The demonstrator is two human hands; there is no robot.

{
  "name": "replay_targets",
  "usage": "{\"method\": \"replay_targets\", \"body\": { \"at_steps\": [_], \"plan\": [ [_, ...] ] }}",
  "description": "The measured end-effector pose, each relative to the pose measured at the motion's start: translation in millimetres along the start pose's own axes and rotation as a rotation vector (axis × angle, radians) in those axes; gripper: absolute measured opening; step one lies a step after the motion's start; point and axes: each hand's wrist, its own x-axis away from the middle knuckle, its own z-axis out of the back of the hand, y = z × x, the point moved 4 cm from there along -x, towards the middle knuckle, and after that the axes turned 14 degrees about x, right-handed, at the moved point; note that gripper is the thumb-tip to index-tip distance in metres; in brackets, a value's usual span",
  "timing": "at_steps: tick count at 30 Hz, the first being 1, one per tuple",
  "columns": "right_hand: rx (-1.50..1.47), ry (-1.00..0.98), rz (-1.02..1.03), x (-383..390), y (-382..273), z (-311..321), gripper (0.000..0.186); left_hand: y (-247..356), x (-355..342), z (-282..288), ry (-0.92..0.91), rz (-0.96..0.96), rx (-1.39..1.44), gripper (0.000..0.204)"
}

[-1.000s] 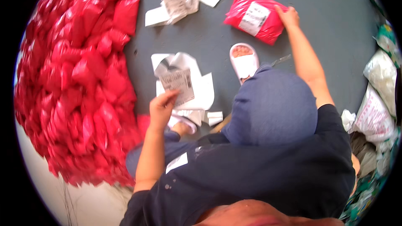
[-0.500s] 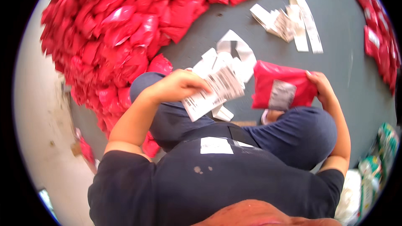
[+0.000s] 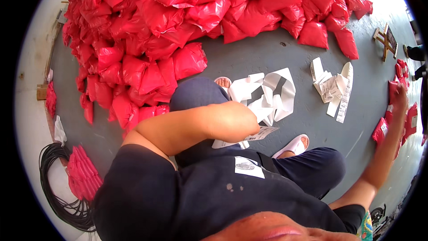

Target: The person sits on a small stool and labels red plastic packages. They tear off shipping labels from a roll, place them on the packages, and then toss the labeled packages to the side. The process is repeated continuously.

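Observation:
My left hand [image 3: 243, 122] is in front of my body, closed on a strip of printed white labels [image 3: 263, 133] that sticks out past its edge; the fingers are mostly hidden under the back of the hand. Far to the right, my right hand [image 3: 399, 99] reaches out at the full length of the arm. It is among red plastic mailer bags [image 3: 381, 130] with white labels. The hand is small and blurred there, so I cannot make out its fingers or whether a bag is in them.
A large heap of red bags [image 3: 178, 13] fills the far left and middle. Loose white label strips [image 3: 283, 93] lie by my feet, with more label strips [image 3: 332, 87] further right. A small wooden stand [image 3: 385, 42] is at the far right. Coiled black cable [image 3: 51, 183] lies at left.
My right hand has swung from my knee out to the far right, and the labelled red bag it held is gone from over my lap. The view has shifted; my left hand keeps the labels.

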Motion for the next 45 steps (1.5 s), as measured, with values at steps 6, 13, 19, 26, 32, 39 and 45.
{"method": "replay_targets", "body": {
  "at_steps": [6, 13, 19, 26, 32, 39, 45],
  "plan": [
    [-0.409, -0.84, -0.175, 51.9, -339.2, -401.1, 0.054, -25.0, 34.1, 18.6, -0.03, -0.032, 0.09, 0.017],
    [-1.266, -1.033, -0.589, 107.9, -513.9, -610.8, 0.039, -40.6, 54.6, 28.8, 0.09, -0.034, 0.154, 0.009],
    [-1.174, -0.656, -0.436, 46.3, -453.7, -509.8, 0.019, -44.0, 55.4, 30.3, 0.23, -0.134, 0.153, 0.022],
    [-0.451, -0.741, 0.176, 112.4, -279.1, -252.6, 0.024, -13.6, 40.4, 22.9, 0.23, -0.24, 0.174, 0.024],
    [-0.157, -0.423, -0.4, 255.4, -74.2, -124.2, 0.016, 27.8, 0.8, 9.2, 0.161, -0.301, 0.178, 0.023],
    [-0.182, -0.279, -0.825, 316.3, 100.6, -124.7, 0.014, 66.6, -73.6, -0.2, 0.097, -0.238, 0.292, 0.024],
    [-0.532, 0.012, -0.831, 260.6, 230.6, -228.3, 0.015, 73.6, -178.6, -20.6, -0.166, -0.013, 0.494, 0.022]
  ]
}}
